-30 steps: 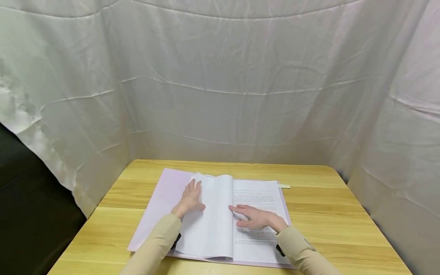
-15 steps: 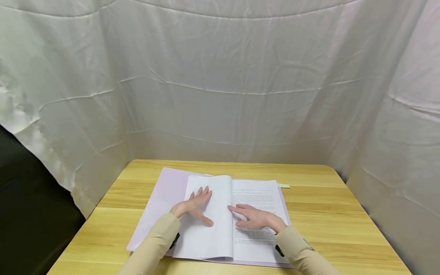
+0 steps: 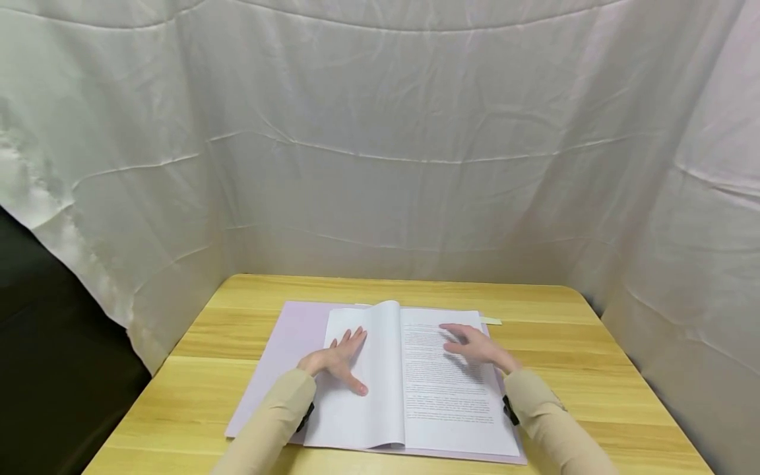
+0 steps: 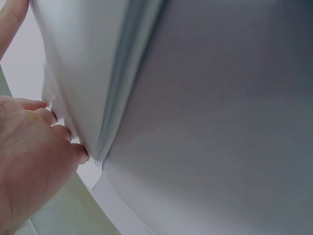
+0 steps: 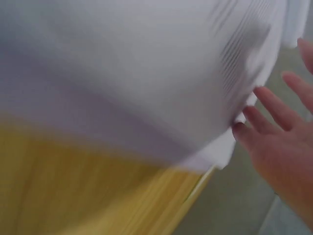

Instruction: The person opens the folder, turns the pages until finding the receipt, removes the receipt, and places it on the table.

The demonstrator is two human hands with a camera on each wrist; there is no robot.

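Observation:
A pale purple folder (image 3: 291,343) lies spread on the wooden table, holding a thick set of white sheets. Blank page backs (image 3: 377,412) are turned to the left and bulge along the middle. A printed page (image 3: 445,402) faces up on the right. My left hand (image 3: 337,364) rests on the blank pages, its fingers and thumb spread; in the left wrist view the same hand (image 4: 36,152) touches the paper. Over the upper part of the printed page is my right hand (image 3: 475,346), with fingers extended and nothing held. Blurred paper makes its contact with the page hard to tell.
A pale yellow tab (image 3: 491,321) sticks out beyond the folder's right side. The wooden tabletop (image 3: 570,369) reaches past the folder on both sides. Grey-white curtains (image 3: 404,198) hang behind and beside the table, with a dark area (image 3: 53,356) at left.
My left hand has slid rightward from the turned pages' outer edge. My right hand has moved from the middle fold up and right. The right page now shows different text.

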